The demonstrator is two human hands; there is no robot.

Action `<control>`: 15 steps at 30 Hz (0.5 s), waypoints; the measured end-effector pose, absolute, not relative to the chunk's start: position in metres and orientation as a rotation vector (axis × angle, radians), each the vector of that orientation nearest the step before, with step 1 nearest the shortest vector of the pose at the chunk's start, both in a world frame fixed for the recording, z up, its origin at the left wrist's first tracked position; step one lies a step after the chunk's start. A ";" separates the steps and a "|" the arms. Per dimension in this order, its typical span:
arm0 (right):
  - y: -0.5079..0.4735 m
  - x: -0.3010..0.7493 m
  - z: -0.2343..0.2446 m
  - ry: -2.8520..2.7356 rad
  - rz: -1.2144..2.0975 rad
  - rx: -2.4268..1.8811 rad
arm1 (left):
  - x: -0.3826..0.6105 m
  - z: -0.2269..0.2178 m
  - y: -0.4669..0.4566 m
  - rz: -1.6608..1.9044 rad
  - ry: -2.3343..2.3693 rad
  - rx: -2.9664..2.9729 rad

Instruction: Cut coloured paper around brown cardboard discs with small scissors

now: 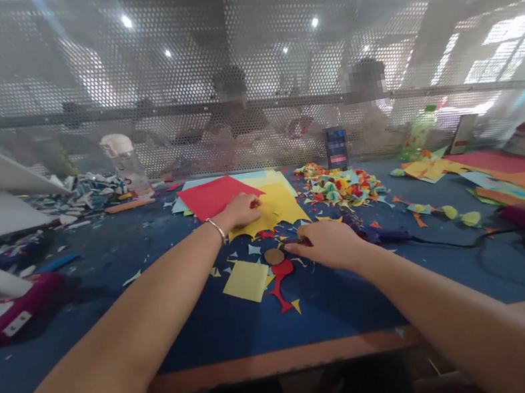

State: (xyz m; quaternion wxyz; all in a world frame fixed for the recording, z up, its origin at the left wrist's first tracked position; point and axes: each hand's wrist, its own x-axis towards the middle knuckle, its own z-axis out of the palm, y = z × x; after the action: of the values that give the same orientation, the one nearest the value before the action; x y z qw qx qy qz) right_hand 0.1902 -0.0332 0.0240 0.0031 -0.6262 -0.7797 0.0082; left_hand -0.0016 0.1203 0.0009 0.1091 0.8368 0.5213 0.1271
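Observation:
My left hand (pixel 243 209), with a bracelet on its wrist, rests over a red sheet (pixel 215 198) and a scalloped yellow sheet (pixel 284 203). Its fingers are curled together; whatever is between them is hidden. My right hand (pixel 329 244) is closed around a thin dark tool (pixel 296 243), mostly covered by the fingers. Just left of those fingers lies a round brown disc (pixel 274 257), touching a cut red scrap (pixel 281 288). A pale yellow square (pixel 247 280) lies in front. Behind my right hand extends a dark purple handle (pixel 386 234) with a cord.
Colourful cut pieces (pixel 342 186) are heaped at the back, beside a blurred dark container (pixel 337 148). A clear bottle (pixel 128 166) and a green bottle (pixel 421 131) stand farther back. Purple power strips (pixel 13 311) lie at both sides. A perforated screen (pixel 271 73) closes the rear.

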 end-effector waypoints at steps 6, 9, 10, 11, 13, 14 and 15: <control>-0.035 0.192 0.026 -2.457 0.009 -1.935 | 0.017 0.009 0.127 0.322 1.516 2.338; -0.038 0.193 0.026 -2.456 0.000 -1.915 | 0.016 0.013 0.127 0.427 1.497 2.310; -0.038 0.192 0.026 -2.455 -0.001 -1.909 | 0.014 0.015 0.126 0.477 1.490 2.291; -0.039 0.192 0.027 -2.454 -0.002 -1.904 | 0.011 0.018 0.124 0.529 1.480 2.263; -0.040 0.192 0.027 -2.451 -0.006 -1.893 | 0.005 0.023 0.116 0.637 1.453 2.178; -0.040 0.191 0.027 -2.449 -0.009 -1.887 | 0.002 0.025 0.110 0.691 1.435 2.119; -0.040 0.191 0.027 -2.446 -0.012 -1.882 | -0.001 0.026 0.103 0.739 1.409 2.054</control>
State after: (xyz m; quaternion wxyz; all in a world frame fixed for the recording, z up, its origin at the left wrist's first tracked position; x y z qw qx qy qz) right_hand 0.1910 -0.0405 0.0271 0.0277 -0.6097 -0.7921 -0.0038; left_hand -0.0006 0.1026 0.0265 0.2686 0.7615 0.5224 0.2740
